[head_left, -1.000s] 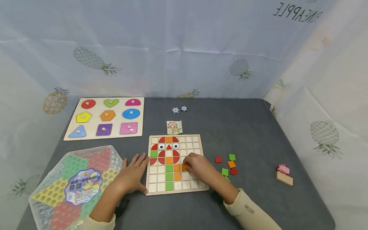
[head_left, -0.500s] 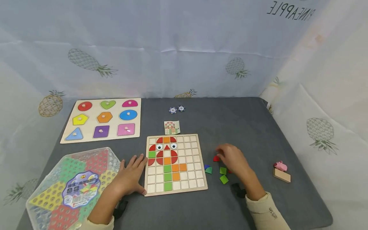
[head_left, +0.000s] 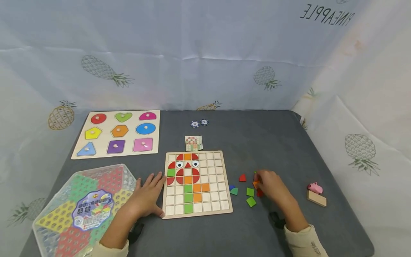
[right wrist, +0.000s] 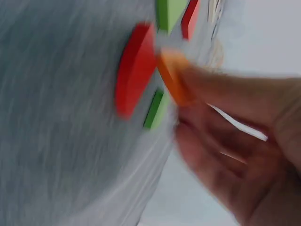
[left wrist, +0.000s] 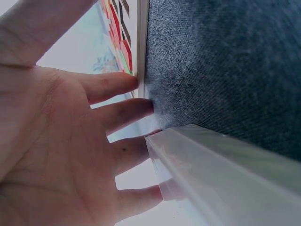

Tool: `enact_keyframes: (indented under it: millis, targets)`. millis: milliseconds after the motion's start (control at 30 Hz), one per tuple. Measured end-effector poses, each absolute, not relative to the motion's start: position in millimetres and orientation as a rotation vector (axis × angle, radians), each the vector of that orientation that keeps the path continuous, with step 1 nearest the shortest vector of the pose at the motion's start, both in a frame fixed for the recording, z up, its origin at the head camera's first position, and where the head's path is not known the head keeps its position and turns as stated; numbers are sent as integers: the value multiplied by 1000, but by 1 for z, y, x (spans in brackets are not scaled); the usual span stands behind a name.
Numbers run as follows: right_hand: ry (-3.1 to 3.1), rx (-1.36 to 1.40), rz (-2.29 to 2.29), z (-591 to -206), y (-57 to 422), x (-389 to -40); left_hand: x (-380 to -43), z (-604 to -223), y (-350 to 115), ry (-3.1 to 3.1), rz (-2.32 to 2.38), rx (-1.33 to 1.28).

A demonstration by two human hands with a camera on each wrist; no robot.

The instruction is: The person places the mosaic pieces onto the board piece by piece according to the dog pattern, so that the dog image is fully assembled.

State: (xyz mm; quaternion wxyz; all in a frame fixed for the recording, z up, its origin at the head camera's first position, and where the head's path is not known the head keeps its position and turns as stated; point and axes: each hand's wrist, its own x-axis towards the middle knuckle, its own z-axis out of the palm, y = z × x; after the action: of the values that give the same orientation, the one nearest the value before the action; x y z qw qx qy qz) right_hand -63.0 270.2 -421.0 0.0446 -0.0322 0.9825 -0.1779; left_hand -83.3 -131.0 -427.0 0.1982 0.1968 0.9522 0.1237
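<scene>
My left hand (head_left: pixel 146 198) lies with fingers spread along the left edge of the wooden grid board (head_left: pixel 212 210), thumb at its lower corner. In the left wrist view its fingertips reach the board's side. Red, orange and green tiles and two eye pieces fill part of the grid. To the right of the board, my right hand (head_left: pixel 273 184) pinches an orange square tile (right wrist: pixel 174 75) between thumb and fingers, blurred in the right wrist view. Around it lie a red quarter-round tile (right wrist: pixel 135 70), green square tiles (head_left: pixel 250 192) and another red tile (head_left: pixel 242 177).
A small pattern card (head_left: pixel 194 143) lies behind the board, with two poker chips (head_left: pixel 199 123) beyond. A knobbed shape puzzle (head_left: pixel 106 150) is at back left, a clear hexagonal game box (head_left: pixel 67 228) at front left. A pink pig figure (head_left: pixel 315 187) and wooden block (head_left: pixel 316 198) sit at right.
The right hand has left an orange tile on the board, moved right to the loose tiles, and taken hold of another orange tile. The left hand has stayed at the board's edge.
</scene>
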Motion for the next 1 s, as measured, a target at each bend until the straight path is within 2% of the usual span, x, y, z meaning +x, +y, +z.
enact_keyframes:
  millis: [133,300,467,1000]
  targets:
    - [3067,-171,-678,-414,241,-65,-84,-428,-131,2661,332,548]
    - [2930,-488,-865,-416,189,-61,-86,-427,-131,2665,342,546]
    - [2868,-690,-798,-427,152,-56,-86,-427,-131,2670,338,548]
    - [2973,-858,-384,-438,140,-49,-82,-427,-131,2671,357,556]
